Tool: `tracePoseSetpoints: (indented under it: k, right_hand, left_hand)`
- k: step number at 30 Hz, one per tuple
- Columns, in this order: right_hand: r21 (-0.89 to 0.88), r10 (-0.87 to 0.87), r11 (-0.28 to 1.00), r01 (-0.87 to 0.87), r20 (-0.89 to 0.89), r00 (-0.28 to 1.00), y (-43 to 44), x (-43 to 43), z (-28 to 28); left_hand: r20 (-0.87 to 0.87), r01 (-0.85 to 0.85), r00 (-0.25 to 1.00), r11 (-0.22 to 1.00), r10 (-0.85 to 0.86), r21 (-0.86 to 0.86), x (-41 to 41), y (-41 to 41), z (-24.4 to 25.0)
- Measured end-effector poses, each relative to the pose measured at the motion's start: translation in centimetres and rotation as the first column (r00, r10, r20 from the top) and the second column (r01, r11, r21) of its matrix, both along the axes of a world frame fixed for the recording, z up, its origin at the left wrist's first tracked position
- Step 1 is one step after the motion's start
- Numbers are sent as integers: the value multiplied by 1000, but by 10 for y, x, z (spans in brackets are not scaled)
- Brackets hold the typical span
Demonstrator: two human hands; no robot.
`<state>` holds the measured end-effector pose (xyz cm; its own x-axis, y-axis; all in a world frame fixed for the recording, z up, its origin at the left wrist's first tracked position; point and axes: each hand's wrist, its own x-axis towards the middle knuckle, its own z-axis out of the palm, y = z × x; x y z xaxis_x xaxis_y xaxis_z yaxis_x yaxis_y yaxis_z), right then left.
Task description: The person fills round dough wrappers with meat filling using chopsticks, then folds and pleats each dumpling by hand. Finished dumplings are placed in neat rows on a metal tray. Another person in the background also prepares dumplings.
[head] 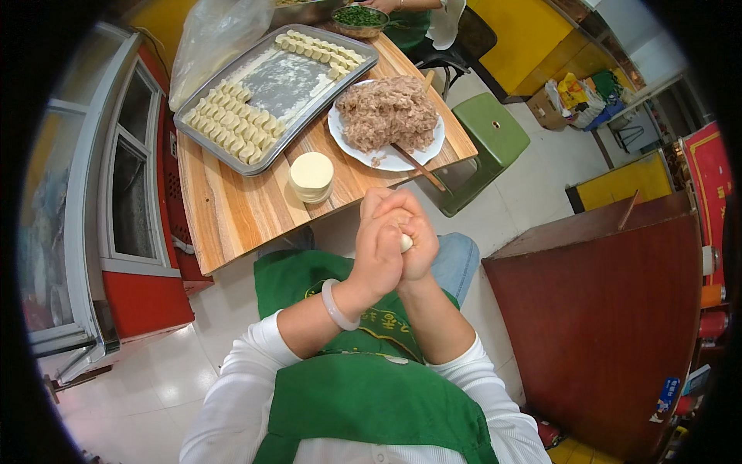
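My left hand (375, 255), with a pale bangle at its wrist, is pressed together with my right hand (424, 249) in front of the table edge. Between them a small bit of white dough (406, 243) shows, likely a dumpling; the rest is hidden by my fingers. Just beyond stands a stack of round dough wrappers (312, 174). A white plate (343, 142) to its right bears a mound of minced meat filling (387, 113), with a wooden stick (418, 168) resting in it. Behind lies a floured metal tray (284, 81) with rows of folded dumplings (232, 122) at both ends.
The wooden table (232, 214) ends close before me. A green plastic stool (493, 124) stands at its right. Across the table are another person's hand (384, 4), a bowl of chopped greens (359, 17) and a plastic bag (217, 46). A dark red cabinet (597, 313) is rightward.
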<state>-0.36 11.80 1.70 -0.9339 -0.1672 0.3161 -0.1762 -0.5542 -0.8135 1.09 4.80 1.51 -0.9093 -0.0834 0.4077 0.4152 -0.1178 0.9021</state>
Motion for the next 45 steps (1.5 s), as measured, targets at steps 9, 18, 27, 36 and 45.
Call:
tracePoseSetpoints:
  k: [9,18,27,36,45]
  right_hand:
    - [251,19,964,-82,242,970,29,-4,24]
    - [269,-172,954,134,123,977,29,-4,16]
    - [26,-299,953,301,216,929,18,-10,7]
    - [-72,-247,963,261,163,955,10,-9,5]
    - [332,-252,919,211,86,964,24,-5,12]
  left_hand:
    - [-167,65,979,958,-116,-281,-10,-27,24]
    - [289,208,926,967,-243,145,-14,-29,6]
    - [62,39,997,998,-42,58,-19,-21,-7]
    - [33,298,934,825,-357,481,-26,-31,-11]
    - [314,361,831,875,-458,322,-33,-55,4]
